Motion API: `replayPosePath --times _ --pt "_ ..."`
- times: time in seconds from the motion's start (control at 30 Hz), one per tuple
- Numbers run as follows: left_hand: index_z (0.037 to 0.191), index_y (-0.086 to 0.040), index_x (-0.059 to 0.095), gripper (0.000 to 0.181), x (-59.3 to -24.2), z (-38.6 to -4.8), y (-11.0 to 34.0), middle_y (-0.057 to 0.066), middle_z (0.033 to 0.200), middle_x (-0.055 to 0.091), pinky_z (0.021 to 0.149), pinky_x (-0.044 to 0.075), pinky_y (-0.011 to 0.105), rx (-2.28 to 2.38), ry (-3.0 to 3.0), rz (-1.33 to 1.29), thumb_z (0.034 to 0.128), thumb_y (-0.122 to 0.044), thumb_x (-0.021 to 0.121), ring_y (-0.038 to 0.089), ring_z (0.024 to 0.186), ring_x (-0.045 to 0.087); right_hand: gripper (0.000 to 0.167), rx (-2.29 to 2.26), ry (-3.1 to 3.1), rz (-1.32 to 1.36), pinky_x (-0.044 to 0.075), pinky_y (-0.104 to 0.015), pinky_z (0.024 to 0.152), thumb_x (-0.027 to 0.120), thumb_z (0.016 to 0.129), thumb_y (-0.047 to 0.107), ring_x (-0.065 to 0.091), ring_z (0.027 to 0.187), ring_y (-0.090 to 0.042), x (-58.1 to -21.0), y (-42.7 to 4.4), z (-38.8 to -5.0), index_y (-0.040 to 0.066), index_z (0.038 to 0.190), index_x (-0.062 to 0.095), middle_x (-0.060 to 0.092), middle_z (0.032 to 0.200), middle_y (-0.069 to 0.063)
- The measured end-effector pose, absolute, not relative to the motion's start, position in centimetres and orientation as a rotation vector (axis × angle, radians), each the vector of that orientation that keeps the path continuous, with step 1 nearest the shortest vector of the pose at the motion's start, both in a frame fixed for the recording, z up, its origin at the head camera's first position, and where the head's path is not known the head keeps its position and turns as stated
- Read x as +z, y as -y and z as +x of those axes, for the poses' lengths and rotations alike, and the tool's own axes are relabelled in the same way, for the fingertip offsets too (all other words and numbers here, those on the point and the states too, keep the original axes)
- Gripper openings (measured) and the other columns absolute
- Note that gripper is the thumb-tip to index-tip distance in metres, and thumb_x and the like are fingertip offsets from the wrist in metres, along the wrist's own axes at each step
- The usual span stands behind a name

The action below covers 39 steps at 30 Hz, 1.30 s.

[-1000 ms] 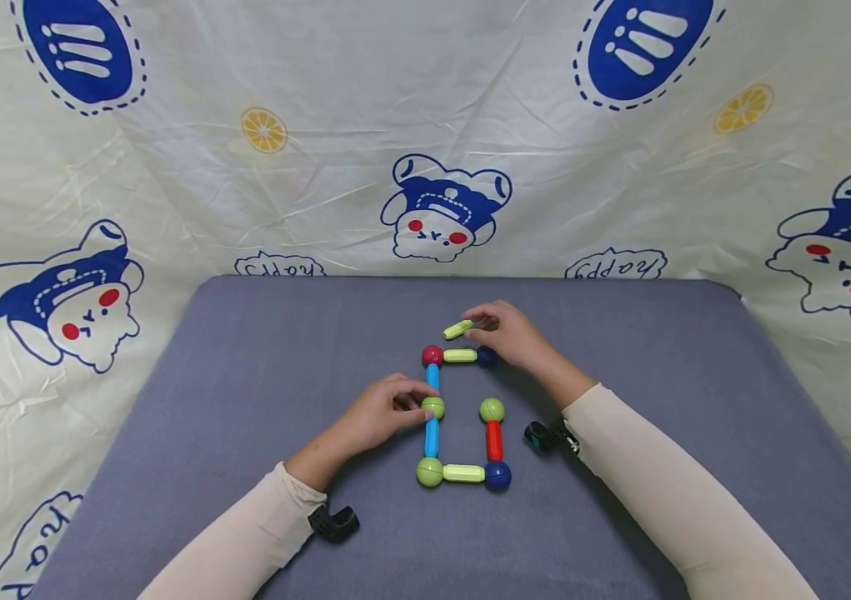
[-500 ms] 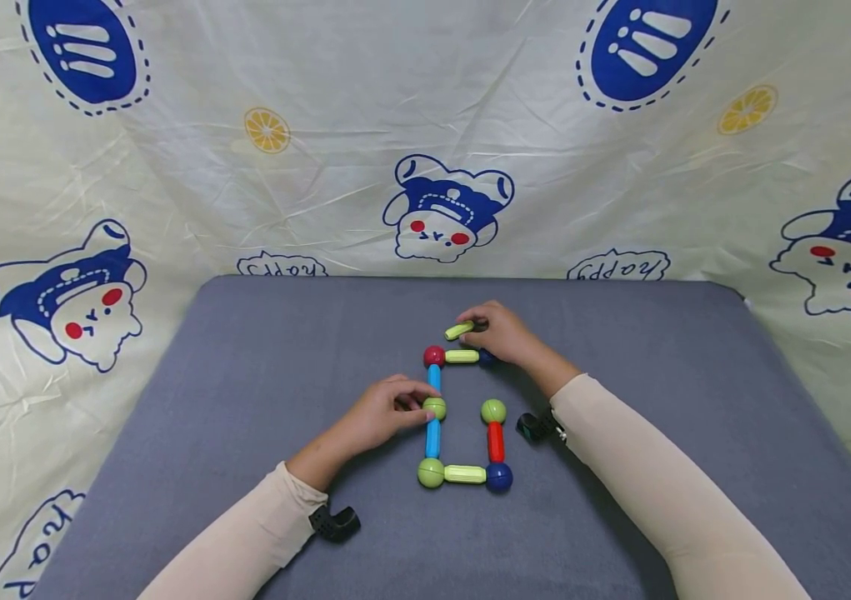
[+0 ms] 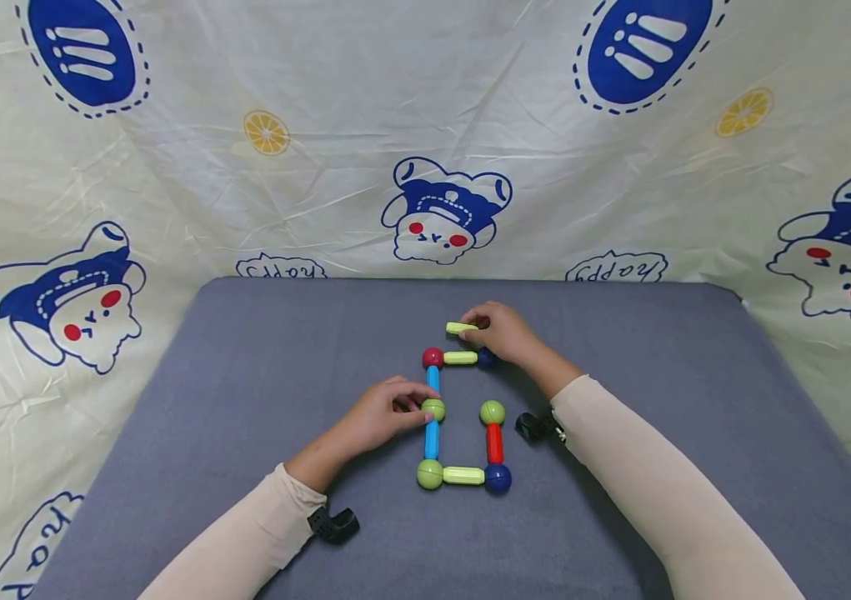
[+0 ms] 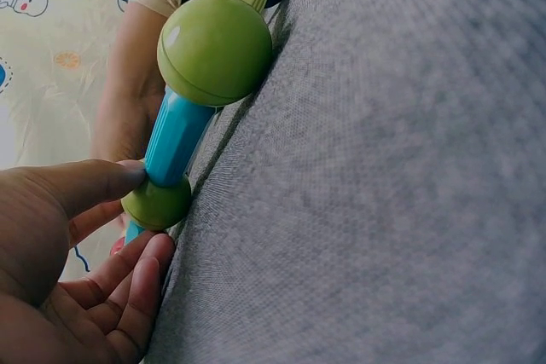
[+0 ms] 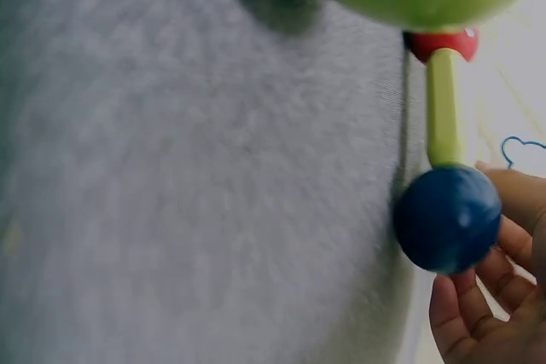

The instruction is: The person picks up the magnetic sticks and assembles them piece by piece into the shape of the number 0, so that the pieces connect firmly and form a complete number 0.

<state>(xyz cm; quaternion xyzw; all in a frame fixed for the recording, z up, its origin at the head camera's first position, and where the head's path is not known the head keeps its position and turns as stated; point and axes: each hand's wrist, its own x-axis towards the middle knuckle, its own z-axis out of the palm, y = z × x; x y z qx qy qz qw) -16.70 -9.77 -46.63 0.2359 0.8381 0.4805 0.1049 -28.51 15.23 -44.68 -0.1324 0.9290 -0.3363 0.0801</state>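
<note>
Balls and rods of a magnetic building set form an outline on the grey table (image 3: pixel 305 333), with a gap on its right side. My left hand (image 3: pixel 383 412) pinches the middle green ball (image 4: pixel 160 204) between thumb and fingers; blue rods (image 4: pixel 177 138) join it on both sides. Behind the outline, my right hand (image 3: pixel 503 333) grips a short yellow-green rod (image 3: pixel 457 328) by its right end. That rod is apart from the red ball (image 3: pixel 433 358) and the yellow-green rod (image 3: pixel 460 358) lying in front of it. The dark blue ball (image 5: pixel 448 219) sits close to my right hand, partly hidden in the head view.
At the front right, a red rod (image 3: pixel 495 443) links a green ball (image 3: pixel 493 412) with a dark blue ball (image 3: pixel 498 478). Another green ball (image 3: pixel 429 474) marks the front left corner. A printed cloth (image 3: pixel 335 200) hangs behind the table.
My right hand has shifted slightly left, and the rod in it has turned from slanting to nearly crosswise. My left hand stays on the green ball.
</note>
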Motion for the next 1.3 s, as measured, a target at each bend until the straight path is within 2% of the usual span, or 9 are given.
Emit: replayPosePath --times 0.17,0.3,0.47,0.63,0.93,1.07,1.3 --pt "0.117 -0.014 0.074 0.026 -46.6 -16.7 9.8 0.007 0.102 0.066 0.078 0.05 0.022 1.434 -2.451 0.69 0.0917 -0.019 0.076 0.008 0.088 0.062 0.033 -1.075 -2.794 -0.47 0.049 -0.04 0.088 0.068 0.098 0.022 0.057 0.1 -0.027 -43.9 -16.2 -27.7 0.005 0.126 0.07 0.062 0.109 -0.014" --pt "0.118 -0.014 0.074 0.026 -46.7 -16.7 9.8 0.006 0.101 0.065 0.078 0.05 0.022 1.429 -2.441 0.665 0.092 -0.019 0.075 0.008 0.088 0.061 0.035 -1.171 -2.768 -0.486 0.049 -0.042 0.09 0.064 0.101 0.021 0.057 0.102 -0.029 -43.1 -16.9 -26.6 0.004 0.131 0.066 0.059 0.111 -0.015" --pt "0.118 -0.016 0.074 0.027 -46.9 -16.8 9.9 0.004 0.102 0.065 0.079 0.05 0.022 1.419 -2.45 0.643 0.0915 -0.018 0.076 0.007 0.089 0.061 0.032 -1.324 -2.738 -0.408 0.049 -0.038 0.09 0.064 0.1 0.021 0.06 0.104 -0.029 -42.8 -17.8 -25.0 0.002 0.126 0.063 0.063 0.114 -0.017" --pt "0.118 -0.016 0.074 0.027 -46.9 -16.7 9.8 0.004 0.103 0.065 0.08 0.05 0.022 1.416 -2.45 0.65 0.0917 -0.019 0.075 0.007 0.089 0.061 0.031 -1.361 -2.684 -0.295 0.05 -0.031 0.08 0.065 0.099 0.024 0.062 0.098 -0.024 -42.7 -18.5 -23.0 0.001 0.121 0.061 0.067 0.112 -0.015" --pt "0.118 -0.016 0.074 0.026 -46.8 -16.7 9.8 0.004 0.103 0.065 0.08 0.05 0.022 1.42 -2.449 0.644 0.0921 -0.018 0.075 0.008 0.089 0.06 0.027 -1.395 -2.533 -0.232 0.056 -0.034 0.075 0.067 0.098 0.022 0.066 0.085 -0.024 -43.3 -18.9 -20.6 -0.001 0.113 0.063 0.071 0.093 -0.011" --pt "0.118 -0.017 0.074 0.027 -46.8 -16.7 9.8 0.004 0.103 0.066 0.08 0.05 0.022 1.409 -2.459 0.645 0.0919 -0.018 0.075 0.008 0.089 0.061 0.028 -1.372 -2.497 -0.216 0.055 -0.03 0.071 0.068 0.097 0.022 0.065 0.081 -0.019 -43.9 -18.9 -20.1 -0.001 0.113 0.064 0.073 0.092 -0.008" --pt "0.119 -0.018 0.074 0.026 -46.6 -16.5 9.9 0.003 0.104 0.066 0.08 0.05 0.023 1.408 -2.453 0.635 0.0927 -0.02 0.074 0.01 0.091 0.061 0.031 -1.37 -2.462 -0.181 0.054 -0.029 0.07 0.069 0.096 0.024 0.063 0.078 -0.016 -44.6 -18.7 -19.3 -0.002 0.112 0.064 0.072 0.087 -0.005"
